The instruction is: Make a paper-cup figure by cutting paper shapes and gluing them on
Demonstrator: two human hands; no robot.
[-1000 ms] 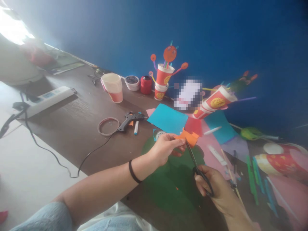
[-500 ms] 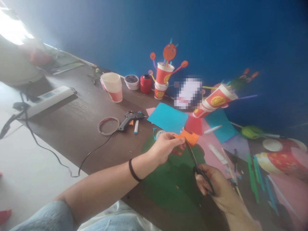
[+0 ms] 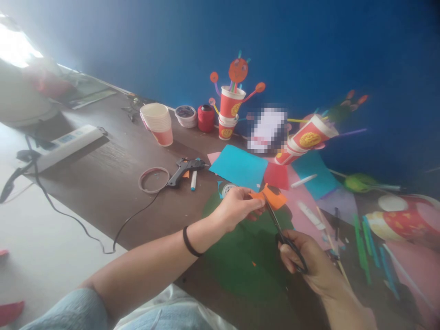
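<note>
Clock directions taken from the orange paper, 12 toward the blue wall.

Had the orange paper up over the top edge of the green sheet, left hand at 9 o'clock. Left grip clamped on its near-left edge, thumb against fingers. Black band sat on that wrist.

Right hand was at 5 o'clock, grip closed around the handles of the scissors. Blades ran up toward 11 and met the orange paper close to my left fingertips — couldn't tell how far apart the blades were. One small orange scrap lay on the green sheet, toward 7.

Around that on the worktop: tape roll at 9, just beside the left hand; glue gun farther out, between 9 and 10; blue sheet at 10; stacked cups well out at 10; upright cup figure at 11; red sheet at 12; tilted cup figure at 1; white marker at 2; pink sheet at 3 — green sticks at 4.
</note>
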